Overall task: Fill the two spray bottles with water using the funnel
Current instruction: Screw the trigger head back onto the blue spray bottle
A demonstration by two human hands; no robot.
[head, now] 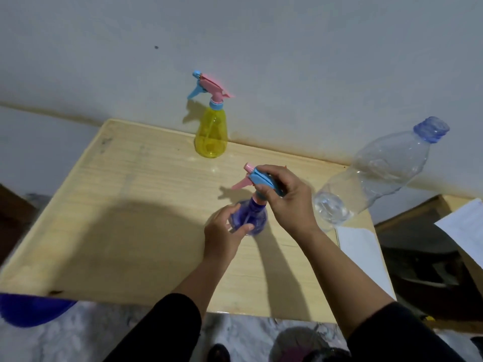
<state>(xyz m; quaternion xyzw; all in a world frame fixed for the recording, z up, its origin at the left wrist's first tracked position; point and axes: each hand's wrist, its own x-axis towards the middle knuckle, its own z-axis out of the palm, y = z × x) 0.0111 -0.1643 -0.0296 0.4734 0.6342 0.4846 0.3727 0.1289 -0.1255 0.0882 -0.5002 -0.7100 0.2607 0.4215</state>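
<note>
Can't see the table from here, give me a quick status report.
Left hand grips purple spray bottle body; right hand on its sprayer head. Yellow spray bottle capped, by wall. No funnel visible. Nothing blocking.

Glossy plastics on a pale wood-grain bench [146,194]

The translucent yellow plastic spray bottle [211,133], translucent purple plastic spray bottle [252,218] and clear crinkled plastic water bottle [379,173] shine; white paper sheet [363,254] looks matt.

L hand [224,232] low, fingers curled, thumb tip touching forefinger side in a loose grip. R hand [283,198] just above & right of it, wrist bent, fingers closed downward. Both forearms bare, black sleeves at elbows.
</note>
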